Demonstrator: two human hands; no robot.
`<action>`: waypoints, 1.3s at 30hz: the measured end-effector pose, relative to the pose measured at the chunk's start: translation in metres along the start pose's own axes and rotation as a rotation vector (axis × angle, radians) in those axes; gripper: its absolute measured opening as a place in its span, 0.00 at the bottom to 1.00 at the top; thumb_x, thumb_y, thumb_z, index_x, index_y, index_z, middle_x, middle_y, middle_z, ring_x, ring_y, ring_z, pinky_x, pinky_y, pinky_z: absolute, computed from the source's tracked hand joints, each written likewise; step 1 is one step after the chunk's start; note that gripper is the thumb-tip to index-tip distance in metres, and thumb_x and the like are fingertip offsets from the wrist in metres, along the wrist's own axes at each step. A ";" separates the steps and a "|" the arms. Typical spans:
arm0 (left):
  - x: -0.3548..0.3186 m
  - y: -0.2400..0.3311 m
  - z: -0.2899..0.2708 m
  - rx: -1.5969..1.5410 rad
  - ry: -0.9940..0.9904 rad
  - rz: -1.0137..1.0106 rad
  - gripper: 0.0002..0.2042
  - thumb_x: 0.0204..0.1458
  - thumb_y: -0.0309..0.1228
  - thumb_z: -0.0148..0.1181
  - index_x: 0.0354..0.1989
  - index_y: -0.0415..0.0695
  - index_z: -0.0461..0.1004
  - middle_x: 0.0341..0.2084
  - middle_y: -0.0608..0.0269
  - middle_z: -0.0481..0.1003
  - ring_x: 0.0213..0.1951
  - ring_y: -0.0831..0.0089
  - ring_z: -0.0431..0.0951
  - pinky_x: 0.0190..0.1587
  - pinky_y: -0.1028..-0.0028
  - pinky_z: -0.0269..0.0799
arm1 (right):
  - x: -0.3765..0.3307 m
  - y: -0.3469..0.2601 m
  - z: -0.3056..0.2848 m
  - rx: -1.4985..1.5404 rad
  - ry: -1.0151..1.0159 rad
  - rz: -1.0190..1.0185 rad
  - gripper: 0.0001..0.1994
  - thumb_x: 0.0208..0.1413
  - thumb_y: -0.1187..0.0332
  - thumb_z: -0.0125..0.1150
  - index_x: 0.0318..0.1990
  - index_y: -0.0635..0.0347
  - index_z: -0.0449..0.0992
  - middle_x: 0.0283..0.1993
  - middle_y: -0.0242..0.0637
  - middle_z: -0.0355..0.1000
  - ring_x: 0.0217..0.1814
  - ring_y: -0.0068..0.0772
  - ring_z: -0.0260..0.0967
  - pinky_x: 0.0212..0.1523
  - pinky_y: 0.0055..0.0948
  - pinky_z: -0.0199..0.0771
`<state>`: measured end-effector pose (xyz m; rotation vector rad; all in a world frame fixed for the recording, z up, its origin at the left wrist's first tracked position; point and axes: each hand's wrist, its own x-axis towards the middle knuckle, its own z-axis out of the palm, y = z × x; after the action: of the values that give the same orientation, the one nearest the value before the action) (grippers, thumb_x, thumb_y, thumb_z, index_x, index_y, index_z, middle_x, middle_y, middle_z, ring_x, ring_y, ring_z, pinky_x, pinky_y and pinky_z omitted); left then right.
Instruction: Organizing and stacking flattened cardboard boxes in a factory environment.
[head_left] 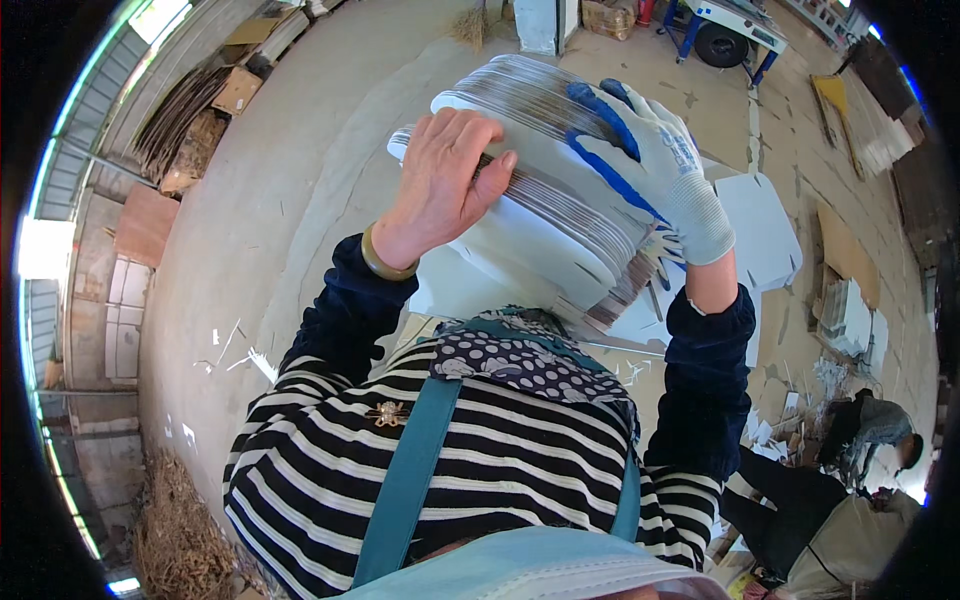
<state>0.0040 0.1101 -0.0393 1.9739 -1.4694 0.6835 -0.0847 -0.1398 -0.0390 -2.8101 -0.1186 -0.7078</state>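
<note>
One bare left hand [437, 187] curls over stacked sheets [542, 150], grip unclear from here, while a gloved right hand [652, 150] spreads fingers [604, 108] wide.

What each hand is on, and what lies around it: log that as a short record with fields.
Left hand: bare, fingers bent on the stacked white cards
Left wrist: bracelet
Right hand: in a white and blue glove, fingers spread over the same cards
Near right wrist: another glove, partly hidden
Lower right: co-worker, bent over
Lower left: brown heap
</note>
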 end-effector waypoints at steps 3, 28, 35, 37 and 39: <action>0.003 0.004 -0.001 0.051 -0.004 -0.009 0.15 0.59 0.31 0.56 0.51 0.37 0.78 0.33 0.59 0.71 0.37 0.61 0.70 0.40 0.64 0.63 | -0.001 0.003 0.002 0.024 0.010 -0.023 0.30 0.61 0.47 0.58 0.65 0.55 0.71 0.67 0.51 0.67 0.65 0.54 0.68 0.68 0.44 0.61; 0.008 -0.002 0.003 0.074 -0.043 0.038 0.15 0.57 0.27 0.57 0.50 0.34 0.80 0.32 0.57 0.72 0.37 0.58 0.70 0.45 0.63 0.66 | -0.001 -0.005 -0.001 0.024 0.014 -0.013 0.28 0.61 0.49 0.59 0.65 0.52 0.72 0.65 0.48 0.69 0.64 0.52 0.69 0.67 0.43 0.63; 0.007 -0.002 0.002 0.075 -0.037 0.045 0.15 0.58 0.29 0.58 0.49 0.35 0.80 0.31 0.58 0.71 0.37 0.60 0.69 0.44 0.64 0.66 | -0.001 -0.001 0.001 0.028 0.035 -0.032 0.27 0.61 0.51 0.60 0.64 0.52 0.73 0.64 0.48 0.70 0.61 0.52 0.70 0.65 0.43 0.66; 0.006 -0.002 0.002 0.070 -0.025 0.052 0.14 0.58 0.29 0.58 0.49 0.36 0.81 0.31 0.58 0.71 0.37 0.60 0.69 0.43 0.64 0.66 | 0.000 0.002 0.003 0.038 0.037 -0.038 0.27 0.61 0.51 0.60 0.64 0.52 0.73 0.64 0.48 0.70 0.61 0.52 0.70 0.64 0.43 0.66; 0.005 -0.004 0.002 0.063 -0.012 0.061 0.14 0.58 0.29 0.58 0.48 0.36 0.81 0.31 0.59 0.70 0.36 0.60 0.69 0.42 0.64 0.66 | 0.000 0.002 0.003 0.045 0.041 -0.042 0.27 0.61 0.51 0.60 0.64 0.53 0.73 0.64 0.48 0.70 0.61 0.52 0.70 0.64 0.43 0.67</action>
<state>0.0088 0.1059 -0.0376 1.9907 -1.5377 0.7544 -0.0826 -0.1410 -0.0421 -2.7562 -0.1850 -0.7618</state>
